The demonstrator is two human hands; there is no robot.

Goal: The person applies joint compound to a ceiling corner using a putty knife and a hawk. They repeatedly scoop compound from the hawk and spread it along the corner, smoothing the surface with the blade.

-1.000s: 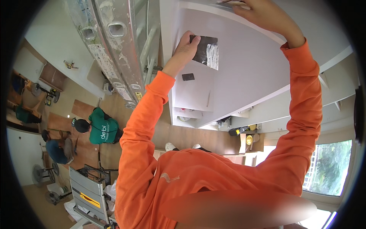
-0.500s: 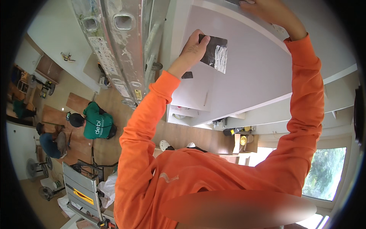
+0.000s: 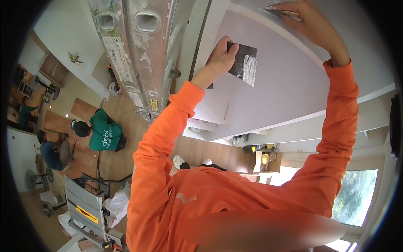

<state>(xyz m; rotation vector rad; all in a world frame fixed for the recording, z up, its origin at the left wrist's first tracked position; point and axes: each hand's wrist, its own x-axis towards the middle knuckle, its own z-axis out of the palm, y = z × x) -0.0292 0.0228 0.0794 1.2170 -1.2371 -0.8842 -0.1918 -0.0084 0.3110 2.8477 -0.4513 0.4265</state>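
Observation:
My left hand (image 3: 222, 59) grips a dark square plate (image 3: 240, 62) smeared with white paste, held in front of a pale shelf panel (image 3: 273, 84). At the top right, my right hand (image 3: 312, 27) is closed on a putty knife (image 3: 280, 13) with a thin handle, its blade at the curved white edge (image 3: 254, 17) of the cabinet. Behind my left hand, a small dark piece on the lower panel is mostly hidden.
A paint-spattered aluminium ladder (image 3: 147, 54) stands just left of the cabinet. Workers (image 3: 105, 132) (image 3: 54, 151) crouch on boards below left, with another person (image 3: 25, 113) beyond them. A folding bench (image 3: 84, 206), fans (image 3: 33, 180), a window (image 3: 354, 195) and boxes (image 3: 268, 161) are around.
My left hand with the plate has shifted rightward in view. My right hand first moved up, then came back down and right, still on the knife. The surrounding view has shifted slightly.

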